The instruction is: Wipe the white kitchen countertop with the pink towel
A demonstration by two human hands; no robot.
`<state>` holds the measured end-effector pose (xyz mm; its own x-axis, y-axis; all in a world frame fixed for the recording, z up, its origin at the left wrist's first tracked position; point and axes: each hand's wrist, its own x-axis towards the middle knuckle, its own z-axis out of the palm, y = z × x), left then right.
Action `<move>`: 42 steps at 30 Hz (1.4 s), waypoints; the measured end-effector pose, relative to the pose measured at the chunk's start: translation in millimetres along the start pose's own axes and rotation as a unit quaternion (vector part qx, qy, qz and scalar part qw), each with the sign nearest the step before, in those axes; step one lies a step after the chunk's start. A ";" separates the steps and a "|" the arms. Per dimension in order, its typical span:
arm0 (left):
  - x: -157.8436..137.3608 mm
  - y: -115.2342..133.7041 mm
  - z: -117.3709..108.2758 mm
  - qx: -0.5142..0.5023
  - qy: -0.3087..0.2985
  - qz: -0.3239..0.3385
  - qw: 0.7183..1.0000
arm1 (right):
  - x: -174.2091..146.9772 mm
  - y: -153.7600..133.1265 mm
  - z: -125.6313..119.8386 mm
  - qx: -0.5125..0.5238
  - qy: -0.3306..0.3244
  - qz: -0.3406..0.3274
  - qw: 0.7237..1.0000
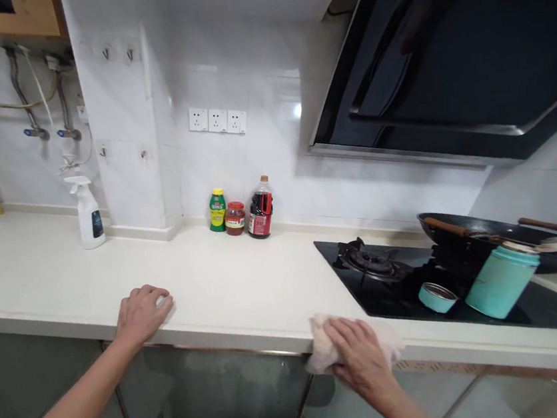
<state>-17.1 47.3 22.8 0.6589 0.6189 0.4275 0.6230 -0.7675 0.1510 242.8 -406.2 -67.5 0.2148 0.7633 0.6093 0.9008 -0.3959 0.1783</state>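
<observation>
My right hand (pixel 358 354) presses a pale cloth (pixel 321 345) against the front edge of the white countertop (pixel 247 286), just left of the gas stove. Its fingers lie over the cloth, which droops past the edge. Further left, my left hand (pixel 142 312) rests on the counter near the front edge with its fingers curled. Something small and whitish shows by its thumb, too little of it visible to name.
Against the wall stand a green bottle (pixel 217 210), a red-lidded jar (pixel 235 219) and a dark sauce bottle (pixel 260 210). A spray bottle (pixel 88 214) is at left. The stove (pixel 407 275) carries a wok (pixel 492 228), a turquoise canister (pixel 502 281) and a turquoise lid (pixel 437 297). A range hood (pixel 443 63) overhangs it.
</observation>
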 end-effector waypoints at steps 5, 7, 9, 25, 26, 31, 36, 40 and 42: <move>1.4 1.4 0.1 -0.001 -0.001 -0.009 1.000 | -67.3 69.2 -9.3 -0.127 0.037 0.150 0.980; 1.7 1.6 -0.4 -0.001 -0.005 -0.011 1.000 | -85.9 89.3 -8.0 -0.152 0.035 0.193 0.969; 1.9 1.2 -0.4 -0.003 -0.007 -0.011 1.000 | -97.0 102.6 -8.4 -0.141 0.017 0.206 0.968; -2.9 3.6 -1.8 -0.018 0.012 -0.010 1.000 | 21.0 139.5 -39.2 0.075 0.063 0.434 0.896; -3.3 3.3 -1.7 -0.019 0.014 -0.009 1.000 | 24.1 137.9 -32.0 0.065 0.046 0.437 0.896; -3.2 1.7 1.4 -0.009 0.019 0.000 1.000 | 14.5 107.2 -0.7 0.069 -0.061 0.353 0.931; -3.1 3.4 2.2 -0.018 0.008 -0.008 1.000 | 21.7 83.2 10.8 0.034 -0.171 0.255 0.951; -1.3 -5.4 2.9 -0.031 -0.015 0.016 0.999 | 37.5 86.3 20.2 0.068 -0.192 0.203 0.958; 3.0 -16.5 2.3 -0.036 -0.035 0.057 0.997 | 43.3 92.4 28.0 0.052 -0.204 0.203 0.956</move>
<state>-24.5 62.1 19.5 0.7538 0.5344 0.3824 0.5113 -0.8425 0.1695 345.8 -395.4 -46.3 0.6648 0.7018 0.2560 0.7402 -0.6651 -0.0987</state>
